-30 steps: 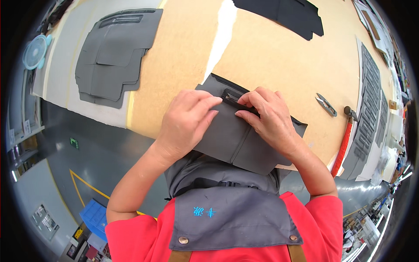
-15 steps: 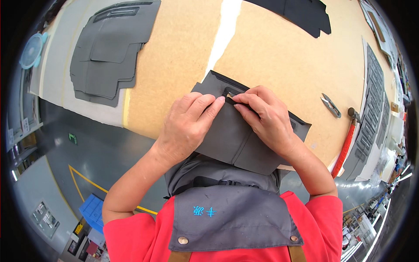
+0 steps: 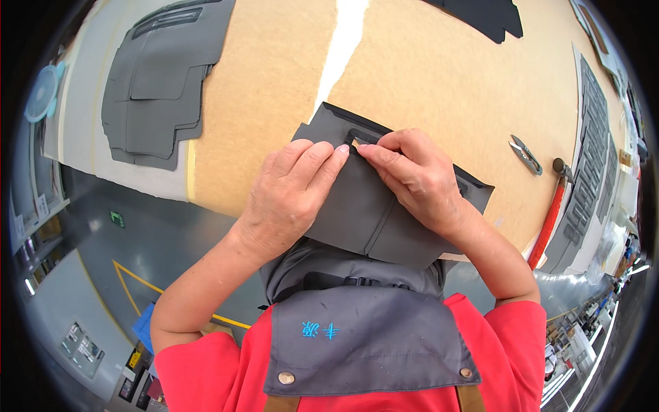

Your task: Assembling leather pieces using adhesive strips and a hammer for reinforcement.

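Observation:
A dark grey leather-like panel (image 3: 350,213) lies at the table's near edge, partly overhanging it toward my lap. Near its far side is a narrow slot with a black border (image 3: 357,132), and the tan tabletop shows through the gap. My left hand (image 3: 288,189) is closed, with thumb and forefinger pinching the panel at the slot's left end. Just right of it, my right hand (image 3: 419,175) pinches the slot's edge between thumb and fingers. The fingertips of both hands nearly meet there. My right hand covers the rest of the slot.
Thread snips (image 3: 526,155) and a red-handled hammer (image 3: 551,220) lie to the right on the tan table (image 3: 268,82). Beyond them are dark grey slotted pieces (image 3: 583,161). Stacked grey panels (image 3: 165,82) lie at the left, black pieces (image 3: 480,17) at the far side.
My right fingertips have shifted left along the slot, closer to the left ones, and are drawn more tightly together. The left hand keeps its pinch. The whole view has shifted slightly.

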A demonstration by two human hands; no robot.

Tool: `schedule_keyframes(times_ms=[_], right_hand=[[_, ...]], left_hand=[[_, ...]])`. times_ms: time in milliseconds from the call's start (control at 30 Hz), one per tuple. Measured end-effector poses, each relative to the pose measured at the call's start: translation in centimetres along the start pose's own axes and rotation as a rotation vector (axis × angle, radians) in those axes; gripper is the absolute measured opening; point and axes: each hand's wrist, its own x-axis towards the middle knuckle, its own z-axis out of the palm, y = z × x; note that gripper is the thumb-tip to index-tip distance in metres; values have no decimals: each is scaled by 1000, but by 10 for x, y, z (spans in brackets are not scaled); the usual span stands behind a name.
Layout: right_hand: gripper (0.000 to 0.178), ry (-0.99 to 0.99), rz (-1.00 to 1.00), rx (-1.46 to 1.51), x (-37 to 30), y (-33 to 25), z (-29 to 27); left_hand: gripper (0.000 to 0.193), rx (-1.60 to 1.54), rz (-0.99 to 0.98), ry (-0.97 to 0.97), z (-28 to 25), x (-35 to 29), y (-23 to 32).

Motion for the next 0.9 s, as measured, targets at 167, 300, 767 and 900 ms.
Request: schedule_keyframes(times_ms=[167, 300, 767, 900], right_hand=[[37, -53, -193, -163, -2, 4, -2], [38, -62, -215, -218, -3, 0, -4], [51, -38, -269, -276, -8, -3, 0], [52, -62, -270, -269, -8, -3, -1]], left_hand=[[45, -98, -41, -24, -5, 2, -2], [45, -101, -46, -68, -8, 6, -2], [54, 64, 181, -245, -21, 7, -21], [54, 43, 179, -293, -25, 8, -22]])
